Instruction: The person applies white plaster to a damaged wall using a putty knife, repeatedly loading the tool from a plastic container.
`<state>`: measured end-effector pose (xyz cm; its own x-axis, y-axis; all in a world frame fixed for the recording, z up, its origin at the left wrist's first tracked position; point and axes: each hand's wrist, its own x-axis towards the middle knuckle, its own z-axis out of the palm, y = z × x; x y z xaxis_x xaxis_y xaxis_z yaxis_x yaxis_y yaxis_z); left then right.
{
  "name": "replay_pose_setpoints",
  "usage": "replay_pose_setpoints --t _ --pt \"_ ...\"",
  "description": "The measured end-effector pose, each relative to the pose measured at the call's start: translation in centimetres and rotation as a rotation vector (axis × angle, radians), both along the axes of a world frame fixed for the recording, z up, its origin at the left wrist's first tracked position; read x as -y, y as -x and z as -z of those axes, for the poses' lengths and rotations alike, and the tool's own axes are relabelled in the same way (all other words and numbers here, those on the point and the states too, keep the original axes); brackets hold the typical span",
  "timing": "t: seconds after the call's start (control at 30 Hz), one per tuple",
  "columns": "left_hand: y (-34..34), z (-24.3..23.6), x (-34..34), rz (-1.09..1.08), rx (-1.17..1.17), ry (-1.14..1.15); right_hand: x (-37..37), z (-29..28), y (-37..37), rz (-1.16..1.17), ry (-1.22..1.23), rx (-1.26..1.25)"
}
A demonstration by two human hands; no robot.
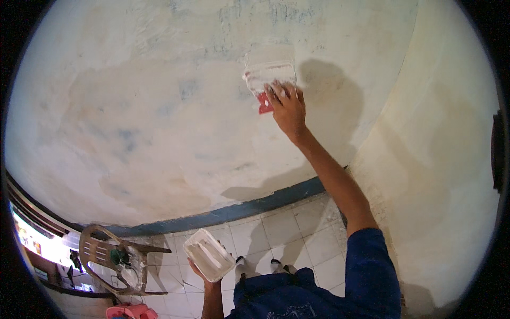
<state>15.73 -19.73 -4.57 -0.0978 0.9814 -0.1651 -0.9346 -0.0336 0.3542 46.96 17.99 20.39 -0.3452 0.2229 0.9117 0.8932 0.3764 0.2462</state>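
My right hand reaches up to the wall and grips a wide putty knife with a red handle. White paste covers its blade, which lies against the wall; a fresh white patch shows just above it. Down near my waist, my left hand holds a shallow rectangular tray from beneath. White paste is smeared along the inside of the tray. Most of the left fingers are hidden under it.
A brown plastic chair stands at the lower left, with a green object on it. Beside it is a pink plastic item. A blue band runs along the wall's foot above the tiled floor. A side wall rises at right.
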Motion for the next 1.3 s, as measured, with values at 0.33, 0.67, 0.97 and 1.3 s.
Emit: replay_pose_setpoints --t 0.33,0.67,0.97,1.3 --pt "0.4 0.5 0.3 0.004 -0.024 0.010 4.4 3.6 -0.1 -0.063 0.409 -0.049" --pt "0.0 0.6 0.3 0.014 0.023 -0.015 2.6 -1.6 0.5 -0.005 0.086 0.021" --pt "0.7 1.4 0.0 0.007 0.045 0.038 4.9 7.6 -1.0 -0.011 0.370 0.029" --pt "0.6 2.2 0.4 0.032 0.039 0.005 1.7 4.0 0.3 -0.010 0.112 -0.018"
